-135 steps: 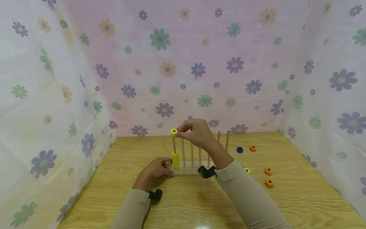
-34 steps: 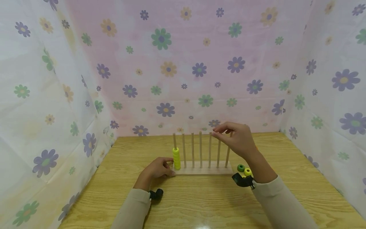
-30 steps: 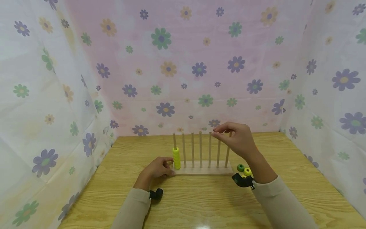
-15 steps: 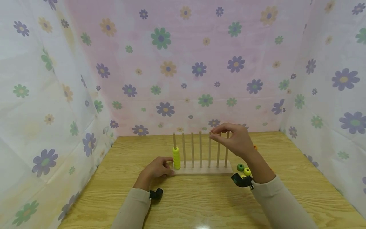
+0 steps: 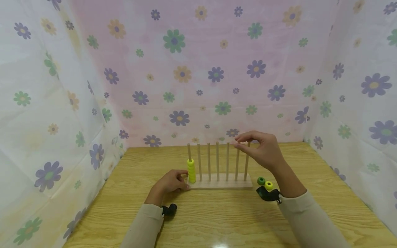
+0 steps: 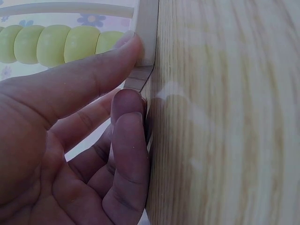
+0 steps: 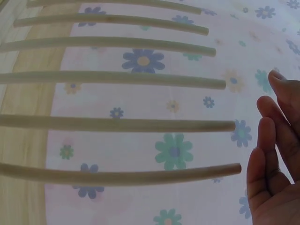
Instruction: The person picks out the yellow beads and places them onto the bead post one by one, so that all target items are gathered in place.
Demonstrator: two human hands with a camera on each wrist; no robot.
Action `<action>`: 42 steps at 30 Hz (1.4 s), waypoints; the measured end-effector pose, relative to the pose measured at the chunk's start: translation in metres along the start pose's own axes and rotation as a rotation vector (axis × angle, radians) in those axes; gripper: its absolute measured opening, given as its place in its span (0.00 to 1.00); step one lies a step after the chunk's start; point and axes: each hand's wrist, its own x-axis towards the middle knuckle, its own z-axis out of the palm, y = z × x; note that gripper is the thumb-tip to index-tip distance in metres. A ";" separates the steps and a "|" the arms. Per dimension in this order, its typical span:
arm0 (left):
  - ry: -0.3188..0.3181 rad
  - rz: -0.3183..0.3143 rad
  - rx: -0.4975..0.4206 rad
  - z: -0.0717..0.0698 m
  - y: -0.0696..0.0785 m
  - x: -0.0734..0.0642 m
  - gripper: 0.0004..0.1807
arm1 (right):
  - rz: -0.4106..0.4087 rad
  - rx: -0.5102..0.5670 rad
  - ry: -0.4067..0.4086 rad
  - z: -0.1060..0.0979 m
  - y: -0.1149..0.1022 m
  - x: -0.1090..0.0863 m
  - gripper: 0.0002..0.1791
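Observation:
In the head view a wooden peg stand with several upright pegs is on the table. Its leftmost peg carries a stack of yellow rings; the other pegs are bare. My left hand grips the left end of the base, the thumb against the wood close to the lowest ring, as the left wrist view shows. Up at the tops of the right-hand pegs hovers my right hand, thumb and index finger apart with nothing between them. In the right wrist view its fingers are loosely bent beyond the peg tips.
Right of the stand, a green ring and a yellow ring lie on the wooden table, partly beside the right wrist's black camera. Flowered cloth encloses the back and sides.
Earlier my right hand held a yellow ring at the top of the leftmost peg. That ring is now on the stack, and the hand is farther right without it. The left hand stays put.

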 end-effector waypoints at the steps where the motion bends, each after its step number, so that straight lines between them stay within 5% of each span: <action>1: 0.001 0.001 -0.002 0.000 0.000 0.000 0.42 | 0.008 -0.010 0.001 -0.001 -0.004 0.000 0.10; 42: -0.005 0.001 0.009 -0.001 -0.002 0.003 0.42 | 0.188 -0.170 -0.107 -0.028 0.051 -0.052 0.08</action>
